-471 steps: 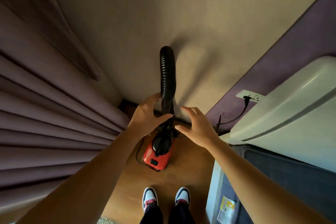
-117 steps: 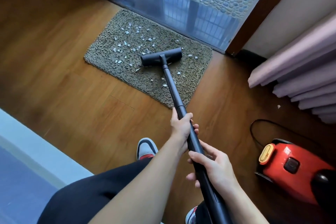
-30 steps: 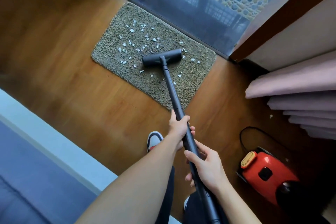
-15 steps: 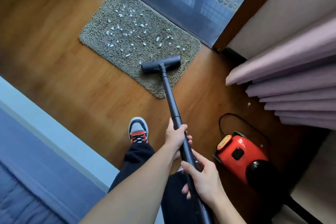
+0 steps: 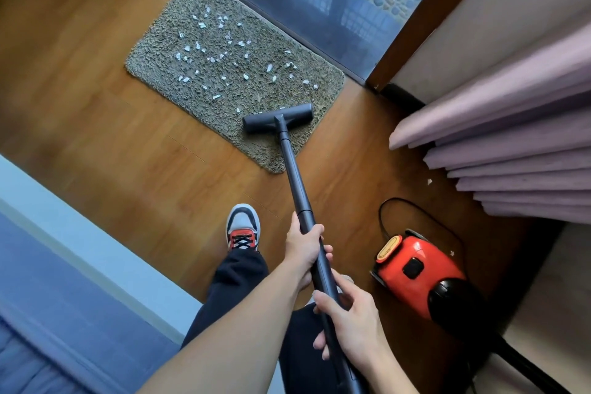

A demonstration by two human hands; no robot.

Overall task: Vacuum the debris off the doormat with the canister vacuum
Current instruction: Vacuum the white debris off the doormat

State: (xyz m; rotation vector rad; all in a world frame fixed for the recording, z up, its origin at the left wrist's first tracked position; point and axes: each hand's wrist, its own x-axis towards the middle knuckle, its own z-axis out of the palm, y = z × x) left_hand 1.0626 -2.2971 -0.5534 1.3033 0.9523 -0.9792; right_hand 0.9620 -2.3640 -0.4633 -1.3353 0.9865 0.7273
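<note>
Left hand (image 5: 302, 248): fingers wrapped around the wand (image 5: 295, 176), just below its collar joint.
Right hand (image 5: 355, 320): fingers curled round the same wand, closer to the body than the left hand.
Floor head (image 5: 277, 118): rested on the near right part of the doormat (image 5: 220, 118), close to its near edge.
Debris (image 5: 201, 25): small white scraps lay scattered over the middle and far left of the mat, beyond the floor head.
Stray scrap (image 5: 429, 182): lay on the wooden floor (image 5: 112, 144), near the curtain (image 5: 511, 125).
Canister (image 5: 415, 272): red body stood on the floor to the person's right, below the curtain folds, with a black cord (image 5: 412, 201) looped beside it.
Shoe (image 5: 242, 230): planted on the floor, left of the wand.
</note>
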